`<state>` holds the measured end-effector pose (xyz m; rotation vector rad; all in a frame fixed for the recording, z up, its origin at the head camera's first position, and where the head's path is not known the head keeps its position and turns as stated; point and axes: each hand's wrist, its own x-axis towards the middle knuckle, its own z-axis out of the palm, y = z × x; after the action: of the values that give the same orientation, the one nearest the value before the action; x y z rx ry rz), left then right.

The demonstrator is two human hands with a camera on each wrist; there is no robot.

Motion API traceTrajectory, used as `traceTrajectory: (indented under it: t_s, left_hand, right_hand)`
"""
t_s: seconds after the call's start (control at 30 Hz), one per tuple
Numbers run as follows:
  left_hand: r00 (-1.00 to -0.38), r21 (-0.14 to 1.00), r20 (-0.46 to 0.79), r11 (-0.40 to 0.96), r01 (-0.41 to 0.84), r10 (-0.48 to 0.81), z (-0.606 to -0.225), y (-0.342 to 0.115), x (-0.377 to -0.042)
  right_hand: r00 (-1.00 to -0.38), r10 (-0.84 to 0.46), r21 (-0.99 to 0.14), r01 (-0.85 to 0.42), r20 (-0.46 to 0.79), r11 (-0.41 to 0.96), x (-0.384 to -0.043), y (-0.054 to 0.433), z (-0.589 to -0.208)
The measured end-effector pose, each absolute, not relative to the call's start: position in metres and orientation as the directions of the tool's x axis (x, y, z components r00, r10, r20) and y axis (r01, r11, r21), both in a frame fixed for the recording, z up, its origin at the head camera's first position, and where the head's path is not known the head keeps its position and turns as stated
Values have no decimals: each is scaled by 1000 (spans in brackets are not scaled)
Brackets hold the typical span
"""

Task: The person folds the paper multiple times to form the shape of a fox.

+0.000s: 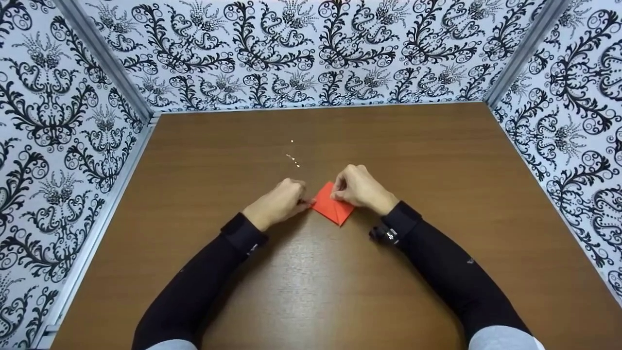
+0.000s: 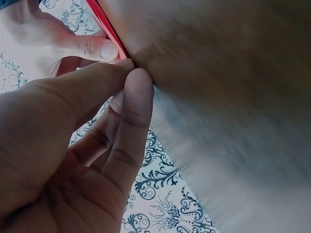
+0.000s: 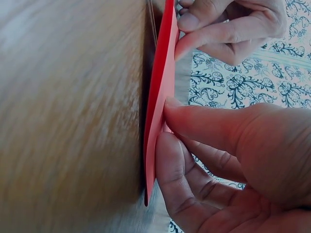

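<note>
A folded square of red paper [image 1: 324, 206] lies on the table between both hands, one corner towards the person. With thumb and index finger, my left hand [image 1: 282, 201] pinches its left corner; the left wrist view shows these fingertips at the end of the red paper [image 2: 111, 33]. My right hand [image 1: 362, 188] is over the upper right part, its thumb and curled index finger together at the top face. In the right wrist view the folded paper [image 3: 161, 92] appears edge-on with slightly parted layers. What the right fingertips pinch is partly hidden.
Beyond the paper, several tiny white scraps [image 1: 293, 159] lie on the brown wooden table [image 1: 388, 301]. Patterned black-and-white walls [image 1: 316, 53] enclose the back and sides. A small black device [image 1: 384, 235] sits at the right wrist.
</note>
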<state>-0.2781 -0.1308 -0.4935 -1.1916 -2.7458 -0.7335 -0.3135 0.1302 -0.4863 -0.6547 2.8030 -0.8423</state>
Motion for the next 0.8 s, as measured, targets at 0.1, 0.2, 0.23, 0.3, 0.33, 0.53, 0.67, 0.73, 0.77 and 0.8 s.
traceTrajectory:
  t_s: [0.1, 0.2, 0.23, 0.3, 0.33, 0.53, 0.67, 0.73, 0.77, 0.8]
  left_hand:
    - [-694, 395, 234, 586, 708, 681, -493, -133, -274]
    - [-683, 389, 246, 576, 719, 687, -492, -136, -270]
    - [-679, 385, 250, 572, 724, 690, -492, -137, -269]
    - [-668, 376, 263, 564, 736, 696, -492, -139, -267]
    - [-663, 369, 269, 560, 741, 699, -492, -139, -266]
    - [-656, 347, 275, 564, 749, 702, -491, -141, -263]
    - [-667, 348, 259, 576, 739, 699, -489, -140, -261]
    - [-673, 345, 245, 586, 733, 698, -490, -140, -260]
    - [-677, 342, 238, 592, 730, 696, -490, -139, -260]
    - [-681, 339, 230, 599, 726, 695, -490, -139, -259]
  right_hand:
    - [-893, -451, -556, -375, 1, 742, -312, 130, -486]
    - [-887, -462, -556, -396, 24, 731, -312, 130, -486]
    - [-884, -466, -556, -403, 32, 727, -312, 130, -487]
    - [-882, -470, -554, -412, 42, 723, -312, 130, -487]
    - [-881, -471, -553, -414, 45, 723, -312, 130, -487]
    - [-883, -466, -552, -414, 51, 724, -314, 130, -488]
    - [-884, -462, -551, -419, 67, 722, -313, 131, -489]
    - [-883, -464, -550, -421, 68, 721, -311, 131, -490]
    - [-883, -464, -550, -421, 67, 721, -310, 131, -490]
    - [-883, -465, -552, -421, 67, 720, -310, 131, -490]
